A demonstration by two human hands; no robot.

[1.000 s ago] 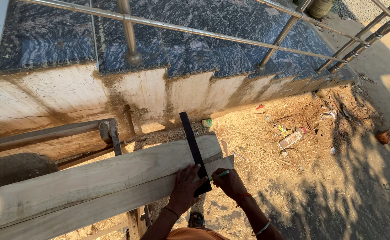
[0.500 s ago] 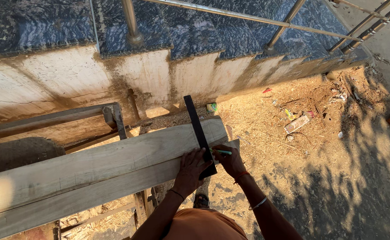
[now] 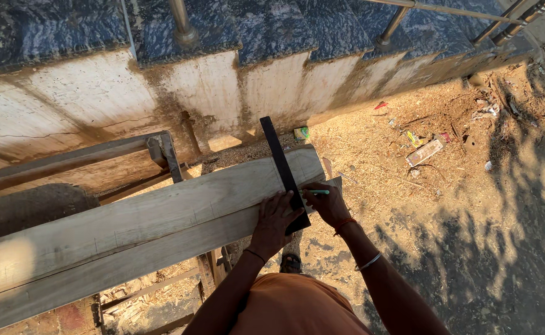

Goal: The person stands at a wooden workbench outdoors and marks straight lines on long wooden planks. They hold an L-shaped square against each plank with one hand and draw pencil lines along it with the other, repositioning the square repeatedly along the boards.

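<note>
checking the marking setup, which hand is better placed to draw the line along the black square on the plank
Right. The right hand holds the green pencil with its tip beside the black square, while the left hand presses the square flat on the plank.

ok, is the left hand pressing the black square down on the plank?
Yes: the left hand lies flat on the black square across the wooden plank, while the right hand holds a green pencil beside it.
</note>
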